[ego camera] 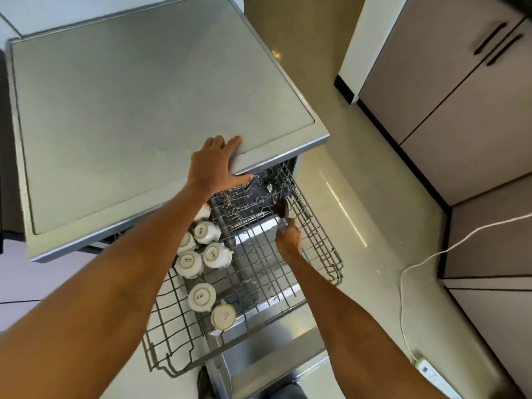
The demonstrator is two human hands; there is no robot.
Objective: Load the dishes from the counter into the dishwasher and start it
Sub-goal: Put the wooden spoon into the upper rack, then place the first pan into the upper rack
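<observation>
Head view: dishwasher rack point(316, 243) pulled out.
Left hand point(214, 165): flat on dishwasher top point(144, 110).
Right hand point(289, 236): gripping utensil point(281, 210).
Cups point(201, 263): upturned, left side.
Floor: white cable point(431, 256).

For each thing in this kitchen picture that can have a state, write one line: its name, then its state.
upper rack: pulled out, partly loaded
cups: upside down in the rack's left side
dishwasher door: open
left hand: flat on the dishwasher top
right hand: gripping a spoon over the rack
cabinet doors: closed
</observation>
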